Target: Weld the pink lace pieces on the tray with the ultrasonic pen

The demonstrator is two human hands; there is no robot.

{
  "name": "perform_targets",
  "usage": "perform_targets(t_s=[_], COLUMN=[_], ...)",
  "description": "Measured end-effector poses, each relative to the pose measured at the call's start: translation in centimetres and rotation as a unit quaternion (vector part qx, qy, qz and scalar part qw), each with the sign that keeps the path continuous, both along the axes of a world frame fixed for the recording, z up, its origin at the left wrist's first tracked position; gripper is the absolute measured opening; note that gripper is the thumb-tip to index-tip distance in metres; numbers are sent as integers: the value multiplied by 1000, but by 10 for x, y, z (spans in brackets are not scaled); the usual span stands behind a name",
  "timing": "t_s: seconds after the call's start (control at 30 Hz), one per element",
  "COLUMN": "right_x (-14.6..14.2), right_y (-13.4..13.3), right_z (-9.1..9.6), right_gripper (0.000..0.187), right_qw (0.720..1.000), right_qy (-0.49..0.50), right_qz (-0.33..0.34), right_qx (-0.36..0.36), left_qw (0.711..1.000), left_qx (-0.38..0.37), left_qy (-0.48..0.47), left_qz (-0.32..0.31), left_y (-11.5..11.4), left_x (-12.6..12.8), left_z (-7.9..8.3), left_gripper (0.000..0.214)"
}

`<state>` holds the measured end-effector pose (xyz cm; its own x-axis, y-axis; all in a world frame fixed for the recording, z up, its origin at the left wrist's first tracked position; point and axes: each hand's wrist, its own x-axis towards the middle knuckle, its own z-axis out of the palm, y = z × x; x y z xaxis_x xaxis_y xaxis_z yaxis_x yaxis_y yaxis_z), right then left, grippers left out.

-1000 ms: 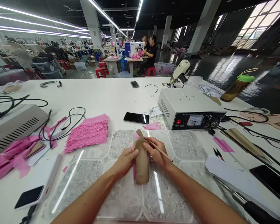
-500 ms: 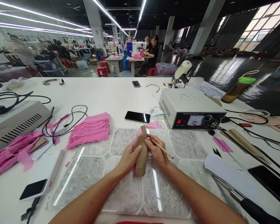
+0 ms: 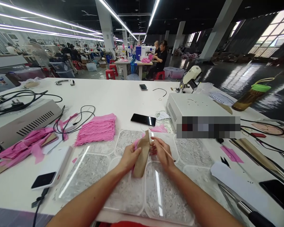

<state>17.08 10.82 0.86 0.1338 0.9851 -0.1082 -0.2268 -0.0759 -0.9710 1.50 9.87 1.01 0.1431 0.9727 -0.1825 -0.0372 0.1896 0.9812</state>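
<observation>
Grip: my left hand (image 3: pixel 130 156) pinches the brown card (image 3: pixel 142 154) and pink cloth (image 3: pixel 136 143) at its 9 o'clock edge, on the clear trays (image 3: pixel 85 176) at my 12 | right hand (image 3: pixel 161 155) pinches a thin stick (image 3: pixel 168 154) at 3 o'clock | tip: press flat, edges matched, I judge | hidden: cloth mostly under card; stick's tip unclear
</observation>
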Motion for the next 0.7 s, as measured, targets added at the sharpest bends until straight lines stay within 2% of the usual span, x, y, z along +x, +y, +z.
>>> perform_targets(t_s=[0.13, 0.2, 0.3, 0.37, 0.7], right_x=[10, 9, 0, -5, -7], right_y=[-3, -8, -17, -20, -22], right_z=[4, 5, 3, 0, -4], right_gripper=[37, 30, 16, 14, 10], right_qw=[996, 994, 990, 988, 979], right_qy=[-51, -68, -81, -91, -168], right_qz=[-20, 19, 97, 115, 85], right_qx=[68, 80, 61, 46, 78], left_qw=[998, 997, 995, 994, 989], left_qx=[13, 7, 7, 8, 10], left_qy=[64, 79, 95, 105, 146], left_qz=[3, 7, 19, 21, 17], left_y=[2, 3, 5, 6, 5], left_x=[-6, -8, -9, -9, -7], left_z=[-1, 0, 2, 4, 8], left_gripper=[22, 17, 11, 11, 10])
